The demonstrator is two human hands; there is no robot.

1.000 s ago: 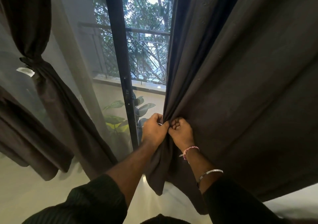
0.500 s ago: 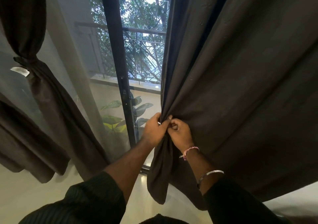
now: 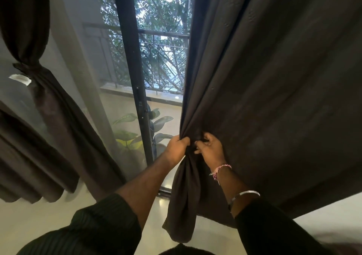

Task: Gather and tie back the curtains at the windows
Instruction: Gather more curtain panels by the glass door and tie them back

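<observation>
Both hands on the dark curtain (image 3: 274,98) at the right of the window, close together at its inner edge. Left hand (image 3: 177,148) clenched round a gathered bunch of the cloth, knuckles up, thumb side toward the other hand. Right hand (image 3: 210,149) just beside it, fingers curled and pinching folds of the same cloth, with a pink thread band (image 3: 220,169) at the wrist and a silver bangle (image 3: 243,195) further up the forearm. Below the two grips, a narrow twisted tail of the curtain hanging down between the forearms, its end above the pale floor (image 3: 39,219). Above the grips, creases fanning upward and to the right across the wide sheet of cloth. Dark ribbed sleeves (image 3: 105,227) pushed back on both arms.

At the left, a second dark curtain (image 3: 58,117), already bunched and cinched at a knot high up, with a small white tag (image 3: 20,79) just beside the knot; its lower part spreading out toward the floor. Behind it, a sheer pale curtain (image 3: 84,82) over the glass. Between the two dark curtains, a black upright window frame (image 3: 133,78). Through the glass, a balcony railing (image 3: 164,59), trees beyond it, and a leafy potted plant (image 3: 137,129) low down, near the left hand.
</observation>
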